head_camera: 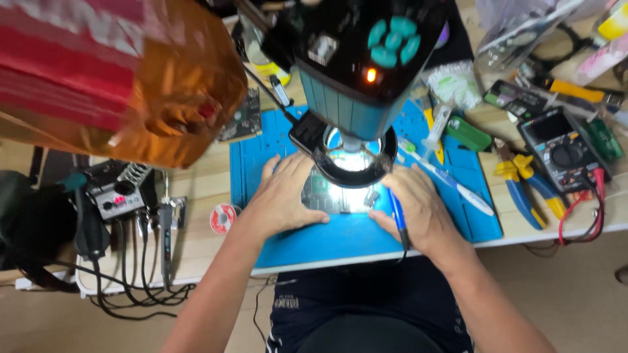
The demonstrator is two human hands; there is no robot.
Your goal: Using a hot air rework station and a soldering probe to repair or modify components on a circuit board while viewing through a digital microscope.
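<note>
Under a microscope's ring light (pixel 354 159): left hand (pixel 286 196) spread flat, pinning a green circuit board (pixel 322 194) on the blue mat (pixel 340 238); right hand (pixel 418 209), at the board's 3 o'clock, closed around a blue-handled soldering iron (pixel 397 216). Soldering seemingly underway; next touch demands a steady tip. Yellow-handled pliers (pixel 523 186) farther out on the counter (pixel 196 189).

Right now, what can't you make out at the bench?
Head view only:
- Circuit board: mostly hidden by the ring light and glare.
- Blue tool in the right hand: its tip sits under the light.
- Left hand: fingertips hidden.
- Top left: blurred orange-red object blocks the bench.
- Multimeter screen: too small.
</note>
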